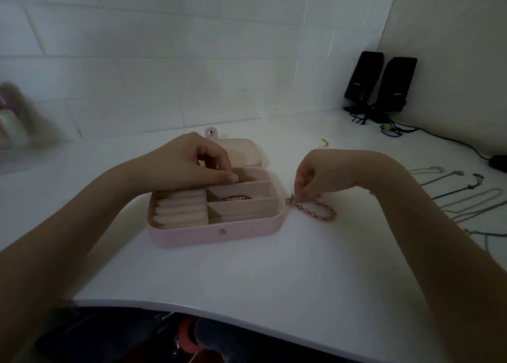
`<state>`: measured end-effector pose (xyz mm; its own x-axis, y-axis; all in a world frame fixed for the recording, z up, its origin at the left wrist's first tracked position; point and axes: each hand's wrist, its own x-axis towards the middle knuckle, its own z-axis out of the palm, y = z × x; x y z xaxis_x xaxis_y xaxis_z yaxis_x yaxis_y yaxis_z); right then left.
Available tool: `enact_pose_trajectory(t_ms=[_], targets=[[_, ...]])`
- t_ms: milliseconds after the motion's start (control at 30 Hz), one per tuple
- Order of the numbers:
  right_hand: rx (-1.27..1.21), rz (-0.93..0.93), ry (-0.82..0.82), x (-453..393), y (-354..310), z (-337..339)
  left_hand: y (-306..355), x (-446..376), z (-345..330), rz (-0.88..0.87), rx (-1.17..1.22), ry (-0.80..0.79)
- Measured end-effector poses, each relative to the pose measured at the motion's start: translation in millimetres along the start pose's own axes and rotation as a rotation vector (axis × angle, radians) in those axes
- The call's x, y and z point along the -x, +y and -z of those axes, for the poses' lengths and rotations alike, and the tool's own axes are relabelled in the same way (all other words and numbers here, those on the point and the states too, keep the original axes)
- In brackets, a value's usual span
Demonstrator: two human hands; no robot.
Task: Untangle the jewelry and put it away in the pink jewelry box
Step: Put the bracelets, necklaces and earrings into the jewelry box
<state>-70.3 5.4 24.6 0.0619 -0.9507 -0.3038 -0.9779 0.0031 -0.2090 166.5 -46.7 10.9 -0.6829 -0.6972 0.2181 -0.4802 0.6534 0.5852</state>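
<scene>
A pink jewelry box [216, 233] sits open at the centre of the frame on a white counter [247, 275], its lid [241, 151] folded back toward the tiled wall. Inside, a row of padded ring rolls [179, 209] fills the left side, and three long compartments lie on the right. A red bracelet [238, 198] lies in the middle compartment.

The left hand [192, 162] reaches over the box from the left of the frame, its fingers [231, 176] curled down with the tips together in the farthest compartment; whether they pinch anything there cannot be told.

The right hand [323, 176] hangs just right of the box, its fingers [297, 195] pinching one end of a beaded bracelet [318, 211]. The bracelet rests on the counter, curving away toward the right, just beside the box's right wall.

Several thin silver chains [472, 200] lie spread along the right edge of the frame. A small gold piece [325, 142] lies on the counter behind the right hand. Two black speakers [381, 82] with cables stand in the upper right corner. A blurred container [13, 126] shows at the left edge.
</scene>
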Motion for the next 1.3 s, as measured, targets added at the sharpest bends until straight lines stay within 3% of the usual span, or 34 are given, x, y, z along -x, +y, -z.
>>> enact_pose_trajectory(t_ms=[67,167,400,500,567,633,733,1000,1300], targets=[[-0.055,0.032,0.036,0,-2,-1,-2,-2,-1,-0.010,0.030,0.068],[-0.348,0.114,0.103,5,-4,3,0,-3,1,0.000,0.163,0.140],[-0.951,0.397,0.231,15,-27,9,12,0,-8,-0.019,0.512,0.009],[-1.144,0.509,0.262,13,-40,5,11,1,-11,0.007,0.512,0.007],[-1.129,0.505,0.311,11,-42,4,11,1,-10,-0.001,0.424,0.011],[-1.040,0.444,0.342,9,-38,3,11,1,-8,-0.001,0.490,-0.002],[-0.876,0.366,0.271,6,-30,2,11,1,-2,0.044,0.542,0.029],[-0.564,0.333,0.191,5,-31,-1,7,1,3,-0.035,0.192,0.013],[-0.452,0.290,0.316,-1,-17,2,-10,-6,-9,0.007,-0.008,0.150]])
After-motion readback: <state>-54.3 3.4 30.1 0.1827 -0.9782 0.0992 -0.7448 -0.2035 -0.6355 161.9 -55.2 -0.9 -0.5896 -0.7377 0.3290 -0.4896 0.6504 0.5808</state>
